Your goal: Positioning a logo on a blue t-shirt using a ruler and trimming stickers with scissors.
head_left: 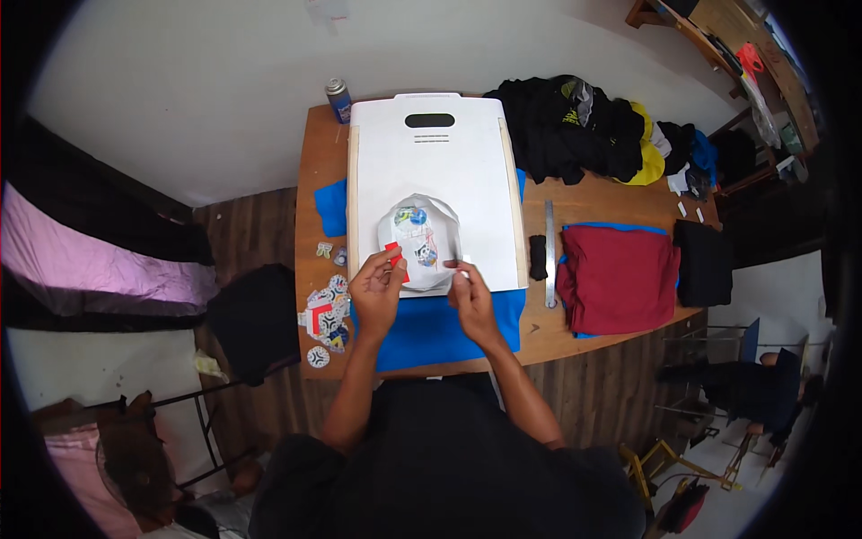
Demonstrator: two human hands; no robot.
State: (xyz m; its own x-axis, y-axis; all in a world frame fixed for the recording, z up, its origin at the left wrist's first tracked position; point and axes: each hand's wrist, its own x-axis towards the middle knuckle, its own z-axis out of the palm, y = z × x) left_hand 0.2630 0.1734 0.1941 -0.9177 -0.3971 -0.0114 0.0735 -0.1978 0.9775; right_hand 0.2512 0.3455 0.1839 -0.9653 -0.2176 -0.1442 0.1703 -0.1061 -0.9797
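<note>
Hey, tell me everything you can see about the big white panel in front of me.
The white panel looks like smooth, rigid plastic, roughly rectangular, with rounded far corners. Near its far end is a dark oblong slot, with two rows of small dark marks below it. Beige strips run along both long sides. It lies on the wooden table, and blue cloth shows past its near edge. Translucent plastic rests on its near half.
</note>
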